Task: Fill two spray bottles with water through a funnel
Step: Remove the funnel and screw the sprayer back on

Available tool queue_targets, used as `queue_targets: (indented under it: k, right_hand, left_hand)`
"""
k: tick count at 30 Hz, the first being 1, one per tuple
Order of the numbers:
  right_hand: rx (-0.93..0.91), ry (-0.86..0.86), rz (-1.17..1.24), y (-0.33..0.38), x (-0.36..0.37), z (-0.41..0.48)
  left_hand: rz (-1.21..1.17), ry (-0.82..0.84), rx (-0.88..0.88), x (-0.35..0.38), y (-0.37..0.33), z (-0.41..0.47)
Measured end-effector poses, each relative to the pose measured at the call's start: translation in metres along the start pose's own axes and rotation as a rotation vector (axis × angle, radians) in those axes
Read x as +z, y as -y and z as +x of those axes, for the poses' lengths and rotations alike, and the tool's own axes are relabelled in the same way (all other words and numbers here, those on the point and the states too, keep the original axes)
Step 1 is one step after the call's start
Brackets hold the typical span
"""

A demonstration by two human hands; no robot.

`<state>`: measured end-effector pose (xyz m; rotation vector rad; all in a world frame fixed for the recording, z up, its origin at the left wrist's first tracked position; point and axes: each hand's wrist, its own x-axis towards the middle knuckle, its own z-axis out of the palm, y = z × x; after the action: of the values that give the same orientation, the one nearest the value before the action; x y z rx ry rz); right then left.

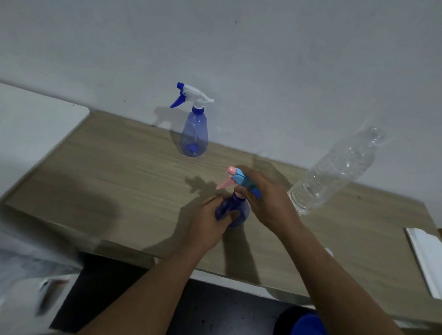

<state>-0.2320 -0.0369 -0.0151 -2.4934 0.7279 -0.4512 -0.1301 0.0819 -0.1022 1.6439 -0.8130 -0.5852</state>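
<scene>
Head: left hand (206,224) grips bottle (239,210) (blue).

The left hand (206,226) and right hand (270,204) are bare, as are both forearms (349,289), visible to the frame's edge.

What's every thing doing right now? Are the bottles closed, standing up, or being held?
Far spray bottle: standing upright on the table, sprayer head on, untouched.
Near spray bottle: upright, pink-and-blue sprayer head at its neck, held by both hands.
Left hand: grips the near bottle's body.
Right hand: grips its sprayer head.
Clear plastic bottle: standing on the table, untouched; cap too blurred to tell.
</scene>
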Motion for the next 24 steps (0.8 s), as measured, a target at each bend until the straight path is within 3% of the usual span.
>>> queue_targets:
  k: [8, 11, 24]
  right_hand:
    - [0.038, 0.125, 0.042, 0.0, -0.004, 0.003]
    - [0.043, 0.13, 0.038, 0.001, -0.004, 0.004]
    - [0.205, 0.009, 0.202, 0.001, 0.003, -0.006]
  left_hand:
    - [0.004, 0.052, 0.067, -0.002, -0.002, -0.003]
    - [-0.046, 0.091, 0.008, -0.004, 0.0, -0.003]
    - [-0.073, 0.06, -0.002, 0.0, 0.01, -0.002]
